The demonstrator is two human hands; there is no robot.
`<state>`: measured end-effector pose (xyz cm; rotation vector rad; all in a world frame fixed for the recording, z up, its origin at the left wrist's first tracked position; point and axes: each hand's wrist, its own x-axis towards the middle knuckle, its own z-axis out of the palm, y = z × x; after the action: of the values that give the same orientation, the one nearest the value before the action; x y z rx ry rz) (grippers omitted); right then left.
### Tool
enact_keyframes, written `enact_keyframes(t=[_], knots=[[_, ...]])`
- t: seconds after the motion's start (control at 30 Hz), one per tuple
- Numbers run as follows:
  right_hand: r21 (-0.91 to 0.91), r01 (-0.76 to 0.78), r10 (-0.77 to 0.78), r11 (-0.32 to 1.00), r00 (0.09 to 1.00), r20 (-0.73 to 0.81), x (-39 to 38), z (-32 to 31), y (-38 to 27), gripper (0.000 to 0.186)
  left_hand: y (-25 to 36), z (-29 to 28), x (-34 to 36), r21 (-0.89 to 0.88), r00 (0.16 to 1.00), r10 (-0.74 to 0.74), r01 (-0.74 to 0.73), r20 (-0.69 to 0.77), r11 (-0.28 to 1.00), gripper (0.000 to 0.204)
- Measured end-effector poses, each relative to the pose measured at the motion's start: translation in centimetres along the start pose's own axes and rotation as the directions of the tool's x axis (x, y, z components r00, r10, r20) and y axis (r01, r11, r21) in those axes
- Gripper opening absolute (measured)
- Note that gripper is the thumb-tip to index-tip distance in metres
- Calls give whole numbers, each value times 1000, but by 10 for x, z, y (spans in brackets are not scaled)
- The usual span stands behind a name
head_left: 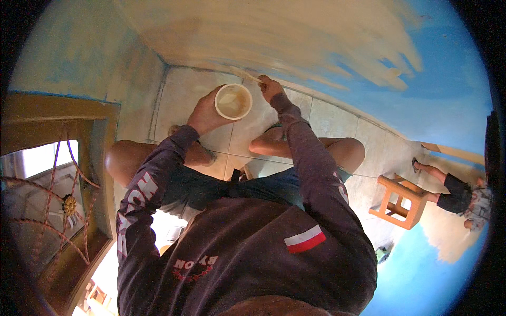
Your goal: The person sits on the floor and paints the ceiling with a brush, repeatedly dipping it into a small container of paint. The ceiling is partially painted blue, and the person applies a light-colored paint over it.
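My left hand [204, 115] is wrapped round the side of a white tub [216, 101] with its mouth facing up. Cream-coloured paint [232, 104] lies inside it. Beyond the tub, my right hand [271, 88] is closed on a thin light paintbrush [250, 75]. The brush points left along the foot of the wall [263, 37], where wall and tiled floor meet. Whether its bristles touch the wall I cannot tell. Cream paint covers much of the wall in streaks, with blue showing at the right.
A wooden stool [401, 203] stands on the right, with another person [457, 194] beyond it. Brown-framed woodwork [108, 158] with an opening and braided ropes [79, 171] is on the left. My bent legs flank pale floor tiles [337, 124].
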<state>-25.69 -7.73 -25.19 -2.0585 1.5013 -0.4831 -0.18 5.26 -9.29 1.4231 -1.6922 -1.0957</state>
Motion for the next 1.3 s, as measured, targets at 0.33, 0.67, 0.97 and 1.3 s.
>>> enact_keyframes(t=[0.33,0.67,0.97,1.3], knots=[[-91,-140,129,986,985,-115,15,3,18,25,3,-1,0,32,999,40,-40,-14,999,82],[-196,-255,229,947,963,-143,-45,-103,172,26,6,8,4,86,997,74,-74,11,994,82],[-395,-560,482,728,828,-286,-112,-204,271,25,14,15,11,69,994,104,-107,42,992,83],[-238,-908,860,344,407,-307,-125,-201,270,38,12,3,-2,99,998,60,-62,19,993,82]])
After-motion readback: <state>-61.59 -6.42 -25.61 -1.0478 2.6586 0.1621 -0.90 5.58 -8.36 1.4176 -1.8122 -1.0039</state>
